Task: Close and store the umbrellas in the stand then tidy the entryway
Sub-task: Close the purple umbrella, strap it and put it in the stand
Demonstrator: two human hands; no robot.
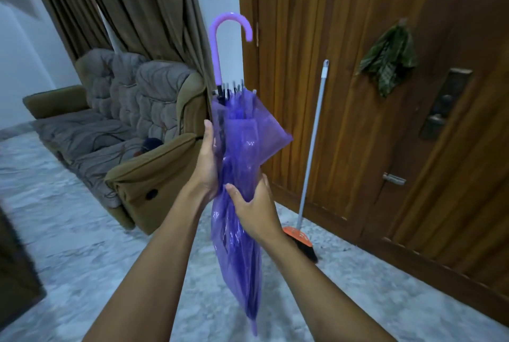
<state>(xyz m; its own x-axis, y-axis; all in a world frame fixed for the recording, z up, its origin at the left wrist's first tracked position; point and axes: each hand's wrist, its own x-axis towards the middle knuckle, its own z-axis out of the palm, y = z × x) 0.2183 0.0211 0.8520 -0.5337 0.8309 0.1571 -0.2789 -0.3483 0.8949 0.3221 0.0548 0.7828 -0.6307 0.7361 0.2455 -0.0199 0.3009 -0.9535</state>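
I held the translucent purple umbrella with the lilac hooked handle (237, 176) upright in front of me, hook at the top and tip pointing down at the floor. My left hand (205, 165) lay flat and mostly open against the side of the folded canopy, steadying it without gripping. My right hand (252, 204) was curled around the canopy lower down, fingers and thumb closed on the plastic.

The canopy was collapsed but loose: a flap of plastic stuck out to the right near the rib tips, and I saw no strap fastened round it. I judged that if I loosened my right hand the folds would billow back out, and a bulging umbrella might snag going into a stand. Squeezing too hard near the rib tips could also bend them or crease the thin plastic. No stand was in sight.

Under me was a pale marbled floor (82, 231). A brown and grey cushioned sofa (124, 127) stood to the left under brown curtains (132, 3). To the right, a broom with an orange head and pale pole (311, 149) leaned against a dark wooden door (358, 94), where a green checked cloth (388, 63) hung.
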